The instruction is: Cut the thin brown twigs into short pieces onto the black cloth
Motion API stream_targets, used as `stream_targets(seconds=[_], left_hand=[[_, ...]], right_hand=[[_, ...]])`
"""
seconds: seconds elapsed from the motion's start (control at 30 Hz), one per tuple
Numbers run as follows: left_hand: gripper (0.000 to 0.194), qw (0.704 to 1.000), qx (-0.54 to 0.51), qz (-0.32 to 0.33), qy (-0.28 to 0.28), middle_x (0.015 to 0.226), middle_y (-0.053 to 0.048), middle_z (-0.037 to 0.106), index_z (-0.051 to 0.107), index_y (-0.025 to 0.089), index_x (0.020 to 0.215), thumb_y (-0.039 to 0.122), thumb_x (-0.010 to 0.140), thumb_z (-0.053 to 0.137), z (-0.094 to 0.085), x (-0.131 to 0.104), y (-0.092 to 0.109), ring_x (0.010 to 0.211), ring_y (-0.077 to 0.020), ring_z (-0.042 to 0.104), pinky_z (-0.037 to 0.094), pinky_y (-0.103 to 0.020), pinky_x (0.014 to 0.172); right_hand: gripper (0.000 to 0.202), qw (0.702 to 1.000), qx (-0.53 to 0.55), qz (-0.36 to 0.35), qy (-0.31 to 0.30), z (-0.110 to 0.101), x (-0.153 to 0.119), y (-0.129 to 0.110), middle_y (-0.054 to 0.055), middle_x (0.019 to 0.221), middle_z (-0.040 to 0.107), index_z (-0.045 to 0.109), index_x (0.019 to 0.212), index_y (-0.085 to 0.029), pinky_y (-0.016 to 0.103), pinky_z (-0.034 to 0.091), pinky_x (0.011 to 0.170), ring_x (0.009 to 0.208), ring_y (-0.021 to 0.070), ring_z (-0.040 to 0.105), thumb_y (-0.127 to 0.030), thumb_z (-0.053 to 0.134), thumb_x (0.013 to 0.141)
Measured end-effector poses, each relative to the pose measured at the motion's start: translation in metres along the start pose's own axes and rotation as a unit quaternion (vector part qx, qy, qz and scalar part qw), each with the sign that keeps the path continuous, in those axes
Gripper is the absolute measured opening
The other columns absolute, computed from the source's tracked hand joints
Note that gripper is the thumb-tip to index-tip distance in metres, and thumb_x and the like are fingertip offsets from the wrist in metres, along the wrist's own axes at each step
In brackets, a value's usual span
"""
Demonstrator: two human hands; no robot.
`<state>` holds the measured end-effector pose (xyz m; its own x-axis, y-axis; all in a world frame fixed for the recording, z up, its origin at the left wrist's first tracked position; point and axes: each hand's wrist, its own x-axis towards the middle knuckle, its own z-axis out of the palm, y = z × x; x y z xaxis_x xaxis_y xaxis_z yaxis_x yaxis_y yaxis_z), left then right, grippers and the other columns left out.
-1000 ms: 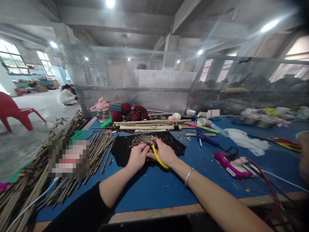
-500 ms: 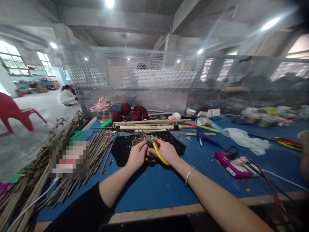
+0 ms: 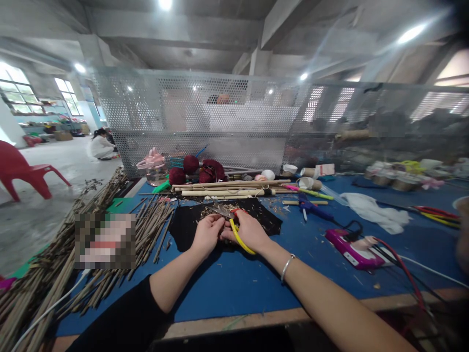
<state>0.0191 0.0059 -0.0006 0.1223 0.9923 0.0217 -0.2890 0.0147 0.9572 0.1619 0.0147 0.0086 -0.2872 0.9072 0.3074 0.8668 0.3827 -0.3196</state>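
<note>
Scissors (image 3: 233,228) low over black cloth (image 3: 186,232), near middle of blue table (image 3: 234,288); blades directed left and away from body, toward small brown scraps (image 3: 208,213) strewn on the cloth. Right hand (image 3: 251,232) closed around scissors, yellow handle alongside the palm. Left hand (image 3: 208,234) just beside, fingertips drawn together; inside of that pinch hidden, so cannot tell whether gripping anything.

Edges: wooden front edge (image 3: 205,328) nearest the body, crossed by both forearms; black sleeve (image 3: 124,313) on left, silver bracelet (image 3: 287,268) at right wrist. Room for both wrists over the blue stretch between forearms, a few tiny bits on it. Limit to left: loose cut sticks (image 3: 152,227), just beside the cloth, then a larger heap of dry stalks (image 3: 51,278) along the table's side. Limit ahead: pale rods (image 3: 227,193) laid crosswise just behind the cloth. More space to right, as far as blue glue gun (image 3: 315,209) and magenta power strip (image 3: 351,249), both well apart from right hand.

Surface beyond: dark red yarn balls (image 3: 178,176) behind the rods; crumpled white cloth (image 3: 373,210) farther right. Perforated metal screen (image 3: 183,117) upright along far side.

Room: concrete beams, bright ceiling lamps; red chair (image 3: 22,168) on grey floor at left, crouching person (image 3: 101,145) in white farther back.
</note>
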Motion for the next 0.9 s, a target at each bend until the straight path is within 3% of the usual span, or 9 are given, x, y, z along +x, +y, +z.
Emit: stream_targets(seconds=[0.3,0.43,0.67,0.9], left_hand=[[0.033,1.000,-0.013,-0.011,0.022,0.065,-0.004,0.065,0.055,0.011,0.072,0.041,0.062,0.067,-0.002,0.001,-0.005,0.042,-0.0056,0.051,0.041,-0.018,0.043],[0.033,1.000,0.006,-0.002,0.028,0.065,-0.004,0.065,0.056,0.012,0.070,0.042,0.063,0.066,-0.002,0.000,-0.005,0.043,-0.0050,0.051,0.041,-0.016,0.043],[0.028,1.000,0.025,-0.007,0.000,0.059,-0.002,0.064,0.057,0.012,0.071,0.038,0.064,0.066,0.000,0.000,-0.004,0.039,-0.0059,0.049,0.040,-0.018,0.039],[0.030,0.999,0.033,-0.004,0.023,0.054,0.001,0.060,0.055,0.013,0.074,0.038,0.064,0.067,-0.003,0.004,-0.012,0.044,-0.0068,0.052,0.046,-0.018,0.042]], right_hand=[[0.051,0.996,-0.034,0.068,-0.042,-0.005,0.001,-0.001,0.004,0.076,0.062,0.051,0.088,-0.020,0.024,0.030,0.055,0.070,0.0191,0.059,-0.064,0.055,0.064],[0.050,0.996,-0.042,0.068,-0.046,-0.006,0.001,0.000,0.004,0.075,0.062,0.051,0.082,-0.020,0.024,0.030,0.053,0.069,0.0190,0.059,-0.067,0.052,0.065],[0.054,0.998,-0.019,0.024,-0.048,-0.003,-0.001,0.001,0.006,0.081,0.062,0.047,0.092,-0.019,0.024,0.032,0.056,0.074,0.0197,0.059,-0.066,0.052,0.066],[0.049,0.997,-0.033,0.053,-0.044,-0.003,0.004,0.006,0.003,0.073,0.062,0.051,0.079,-0.020,0.023,0.027,0.051,0.067,0.0179,0.058,-0.068,0.049,0.067]])
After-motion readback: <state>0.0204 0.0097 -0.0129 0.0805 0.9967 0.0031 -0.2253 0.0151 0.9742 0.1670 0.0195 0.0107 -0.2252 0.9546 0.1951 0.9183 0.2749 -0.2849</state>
